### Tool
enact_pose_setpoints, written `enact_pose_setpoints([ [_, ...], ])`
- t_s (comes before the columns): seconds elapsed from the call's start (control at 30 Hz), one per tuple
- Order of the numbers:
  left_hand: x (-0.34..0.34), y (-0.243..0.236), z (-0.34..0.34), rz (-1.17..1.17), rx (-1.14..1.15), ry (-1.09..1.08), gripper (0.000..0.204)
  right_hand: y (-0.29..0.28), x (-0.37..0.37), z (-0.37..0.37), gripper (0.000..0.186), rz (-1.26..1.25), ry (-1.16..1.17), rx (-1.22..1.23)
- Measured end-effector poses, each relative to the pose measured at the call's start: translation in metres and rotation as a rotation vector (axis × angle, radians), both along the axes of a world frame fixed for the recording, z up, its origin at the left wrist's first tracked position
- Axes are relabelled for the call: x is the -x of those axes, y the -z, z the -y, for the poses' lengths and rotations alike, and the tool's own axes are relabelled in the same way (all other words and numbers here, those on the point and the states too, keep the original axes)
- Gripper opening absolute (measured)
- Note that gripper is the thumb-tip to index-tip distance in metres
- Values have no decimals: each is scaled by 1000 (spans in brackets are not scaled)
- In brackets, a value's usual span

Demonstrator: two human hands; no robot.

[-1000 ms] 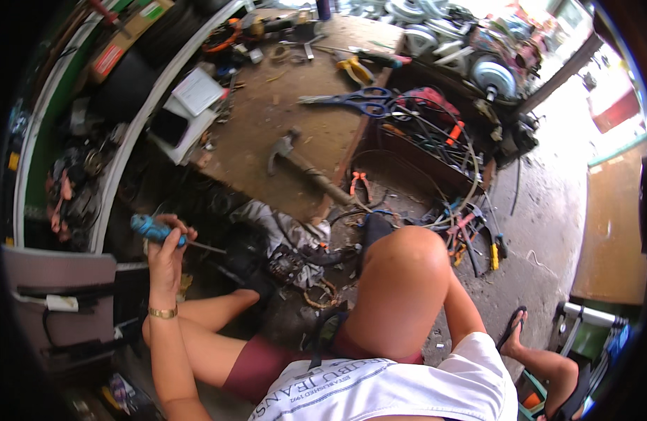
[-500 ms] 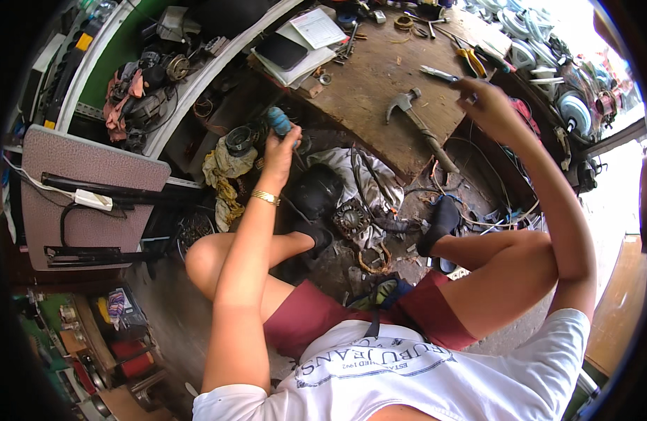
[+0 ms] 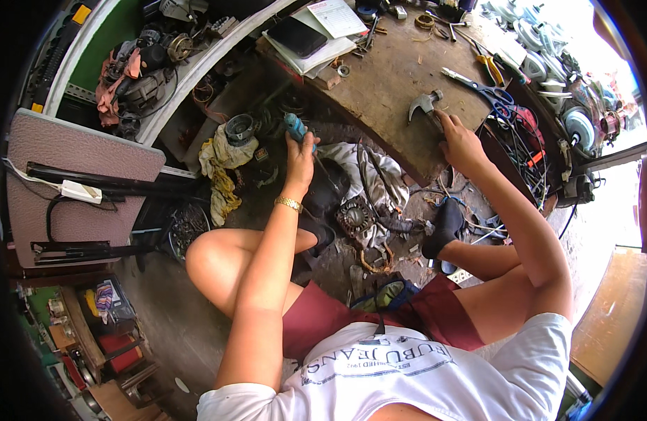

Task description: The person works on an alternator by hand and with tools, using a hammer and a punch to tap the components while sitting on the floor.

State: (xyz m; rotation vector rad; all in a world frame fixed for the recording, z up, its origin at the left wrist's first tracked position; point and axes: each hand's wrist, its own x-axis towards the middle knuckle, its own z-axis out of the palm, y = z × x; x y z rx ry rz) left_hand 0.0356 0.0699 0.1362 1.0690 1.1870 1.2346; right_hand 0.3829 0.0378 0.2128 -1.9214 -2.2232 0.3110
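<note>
My left hand (image 3: 300,163), with a gold band at its wrist, is closed around the blue handle of a screwdriver (image 3: 294,126). Its thin shaft seems to point down past my fingers. Below it on the floor lie a dark rounded motor part and a ring of copper windings (image 3: 354,216), partly on a grey-white cloth (image 3: 379,175). My right hand (image 3: 465,146) is closed on the handle of a claw hammer (image 3: 425,104) at the edge of the wooden table (image 3: 379,84). The hammer's head shows beyond my fingers; most of the handle is hidden by my hand.
Blue-handled scissors (image 3: 481,92) and yellow-handled pliers (image 3: 490,69) lie right of the hammer. A black phone (image 3: 297,35) rests on papers at the table's left. Motor parts fill a shelf (image 3: 151,81) at the left. A yellow-stained rag (image 3: 221,161) is beside my left hand.
My right hand has come down and left from near the scissors onto the hammer handle. My left hand still holds the screwdriver, slightly further right in the picture.
</note>
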Motion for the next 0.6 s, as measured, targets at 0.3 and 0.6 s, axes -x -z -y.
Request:
enact_pose_setpoints([
  [0.3,-4,-12,-2,-285,-145,156,55,-5,-7,-7,48,-134,183,-5],
  [0.6,1,-14,0,-647,-373,85,39,-31,-22,-4,35,-939,364,217],
])
